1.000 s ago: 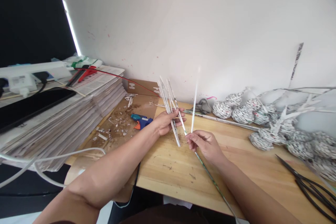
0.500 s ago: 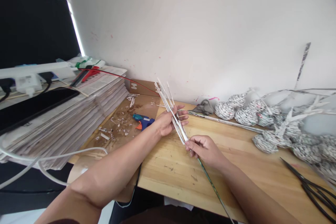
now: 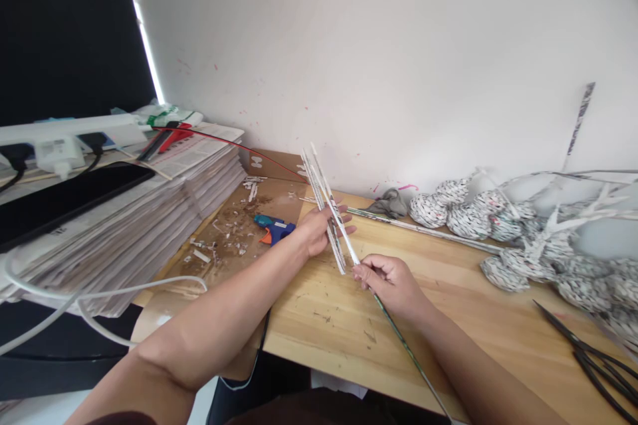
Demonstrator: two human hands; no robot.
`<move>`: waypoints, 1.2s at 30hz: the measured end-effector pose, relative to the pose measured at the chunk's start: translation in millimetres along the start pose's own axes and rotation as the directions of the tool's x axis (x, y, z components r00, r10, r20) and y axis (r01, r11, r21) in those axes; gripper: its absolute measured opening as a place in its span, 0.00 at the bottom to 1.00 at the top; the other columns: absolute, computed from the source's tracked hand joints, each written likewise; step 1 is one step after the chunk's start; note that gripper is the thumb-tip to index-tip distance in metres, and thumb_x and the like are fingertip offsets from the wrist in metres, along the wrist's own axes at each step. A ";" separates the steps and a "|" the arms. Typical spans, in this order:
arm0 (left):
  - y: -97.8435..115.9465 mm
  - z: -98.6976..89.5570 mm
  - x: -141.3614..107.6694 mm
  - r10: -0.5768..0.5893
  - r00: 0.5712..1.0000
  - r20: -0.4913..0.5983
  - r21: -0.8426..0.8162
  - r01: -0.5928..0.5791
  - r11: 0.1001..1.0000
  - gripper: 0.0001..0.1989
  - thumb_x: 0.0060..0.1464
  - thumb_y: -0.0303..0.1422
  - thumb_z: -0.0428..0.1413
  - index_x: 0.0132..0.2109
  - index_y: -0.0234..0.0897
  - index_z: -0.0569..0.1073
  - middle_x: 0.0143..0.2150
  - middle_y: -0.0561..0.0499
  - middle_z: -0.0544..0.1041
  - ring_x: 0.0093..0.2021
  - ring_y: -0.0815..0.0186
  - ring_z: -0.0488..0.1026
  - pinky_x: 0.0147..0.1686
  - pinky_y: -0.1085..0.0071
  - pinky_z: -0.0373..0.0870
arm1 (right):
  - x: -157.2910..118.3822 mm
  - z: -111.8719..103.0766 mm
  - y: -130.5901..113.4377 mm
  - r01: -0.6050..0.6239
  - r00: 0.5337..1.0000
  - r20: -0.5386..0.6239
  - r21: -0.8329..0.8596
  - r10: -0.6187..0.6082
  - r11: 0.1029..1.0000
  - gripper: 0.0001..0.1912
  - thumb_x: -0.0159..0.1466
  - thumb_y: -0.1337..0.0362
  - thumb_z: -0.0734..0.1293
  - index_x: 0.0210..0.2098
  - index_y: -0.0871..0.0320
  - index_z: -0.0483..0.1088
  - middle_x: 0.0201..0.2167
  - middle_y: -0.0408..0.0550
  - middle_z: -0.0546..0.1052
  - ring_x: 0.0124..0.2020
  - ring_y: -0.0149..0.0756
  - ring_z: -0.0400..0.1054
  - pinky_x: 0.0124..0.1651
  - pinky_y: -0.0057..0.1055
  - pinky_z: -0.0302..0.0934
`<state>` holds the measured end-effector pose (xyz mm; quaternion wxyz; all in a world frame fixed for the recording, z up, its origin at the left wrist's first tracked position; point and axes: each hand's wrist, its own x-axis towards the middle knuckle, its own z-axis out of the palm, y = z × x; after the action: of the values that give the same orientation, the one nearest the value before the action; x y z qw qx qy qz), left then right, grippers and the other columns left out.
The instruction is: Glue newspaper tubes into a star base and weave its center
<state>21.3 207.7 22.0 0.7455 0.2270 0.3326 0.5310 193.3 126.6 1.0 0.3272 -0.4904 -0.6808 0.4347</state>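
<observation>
Wood bench (image 3: pixel 304 305): above it, R hand (image 3: pixel 387 279) pinches long green-tinged paper rod (image 3: pixel 405 344); L hand (image 3: pixel 314 231), fingers part-spread, holds shorter paper-rod bunch (image 3: pixel 337 252) mid-length. Rods prob. light, stiffish, crushable; best gripped gently nr mid-shaft.

The left hand (image 3: pixel 315 232) grips a bundle of rolled-paper sticks (image 3: pixel 336 252) above a wooden tabletop (image 3: pixel 319 322) while the right hand (image 3: pixel 386 279) pinches a long paper tube (image 3: pixel 406 345).
The tube's green-flecked part slants toward the lower right from the right hand. A blue-and-teal glue gun (image 3: pixel 276 230) lies on scrap-strewn cardboard (image 3: pixel 279 196) beyond the left forearm (image 3: pixel 249 292); a newspaper stack (image 3: pixel 212 192) stands at left, woven paper pieces (image 3: pixel 468 220) sit near the wall (image 3: pixel 373 66), and black scissors (image 3: pixel 581 346) lie at right.
</observation>
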 end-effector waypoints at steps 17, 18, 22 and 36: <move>-3.9 -1.2 -3.3 -0.002 0.976 0.218 0.016 -0.001 1.000 0.18 0.61 0.40 0.49 0.52 0.31 0.69 0.44 0.38 0.77 0.40 0.59 0.79 0.44 0.60 0.75 | 2.6 -5.4 5.2 -0.067 0.997 0.034 0.058 0.065 0.996 0.20 0.62 0.48 0.64 0.26 0.58 0.70 0.17 0.41 0.69 0.18 0.28 0.62 0.22 0.26 0.55; -4.1 -1.6 -3.1 -0.014 0.972 0.236 0.030 0.007 1.000 0.17 0.62 0.38 0.49 0.52 0.31 0.69 0.44 0.38 0.77 0.40 0.59 0.79 0.44 0.59 0.75 | 2.6 -5.9 5.9 -0.062 0.998 0.037 0.059 0.060 0.996 0.20 0.63 0.48 0.64 0.26 0.58 0.71 0.17 0.41 0.69 0.18 0.28 0.62 0.23 0.26 0.55; -3.6 -2.6 -2.2 -0.017 0.969 0.246 0.031 0.009 0.999 0.15 0.63 0.35 0.48 0.52 0.32 0.69 0.43 0.39 0.78 0.40 0.58 0.79 0.44 0.59 0.75 | 2.8 -6.1 3.9 -0.056 0.998 0.045 0.110 0.052 0.992 0.19 0.63 0.49 0.64 0.27 0.59 0.72 0.18 0.42 0.70 0.19 0.28 0.62 0.23 0.26 0.56; 8.7 1.7 -8.6 -0.032 0.971 0.237 0.022 0.027 0.999 0.15 0.63 0.37 0.47 0.50 0.34 0.71 0.41 0.41 0.78 0.38 0.59 0.79 0.42 0.61 0.76 | -0.6 0.4 -0.9 -0.054 0.993 0.116 0.358 0.013 0.932 0.12 0.54 0.61 0.74 0.35 0.59 0.73 0.31 0.47 0.78 0.30 0.33 0.74 0.32 0.29 0.68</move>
<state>15.1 202.5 31.4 0.7855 0.2909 0.2496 0.4859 192.8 125.8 1.7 0.3657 -0.4087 -0.5981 0.5844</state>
